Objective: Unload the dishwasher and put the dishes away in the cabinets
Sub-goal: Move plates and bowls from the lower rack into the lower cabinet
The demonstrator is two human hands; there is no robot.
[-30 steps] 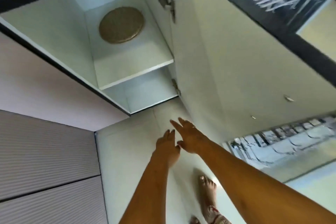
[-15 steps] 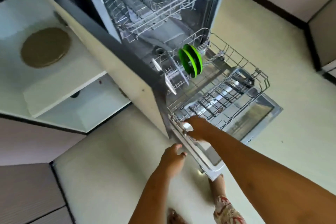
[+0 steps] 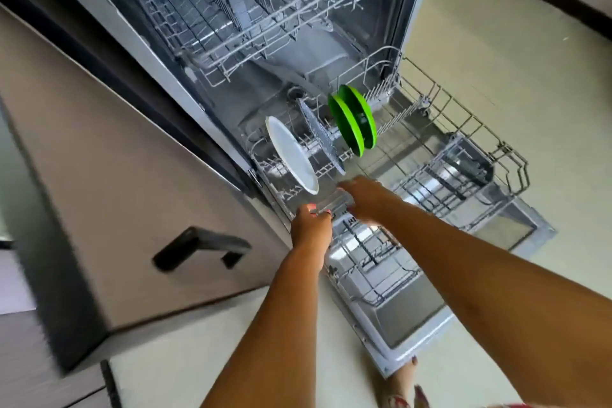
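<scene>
Green plates [image 3: 352, 122] and white plate [image 3: 291, 156] stand beyond left hand [image 3: 311, 225] and right hand [image 3: 367, 197], both clutching clear container [image 3: 336, 203].

A white plate [image 3: 291, 156], a grey patterned plate [image 3: 319, 133] and two green plates [image 3: 352, 121] stand on edge in the pulled-out lower rack [image 3: 427, 99]. The left hand [image 3: 311, 225] and right hand [image 3: 367, 197] grip a clear tub [image 3: 334, 204].

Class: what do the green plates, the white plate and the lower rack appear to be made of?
Green plates: probably plastic, bright uniform colour, soft sheen.
White plate: ceramic or melamine, smooth glossy face; can't tell which.
Lower rack: metal wire, pale grey coating, thin bent rods.
</scene>
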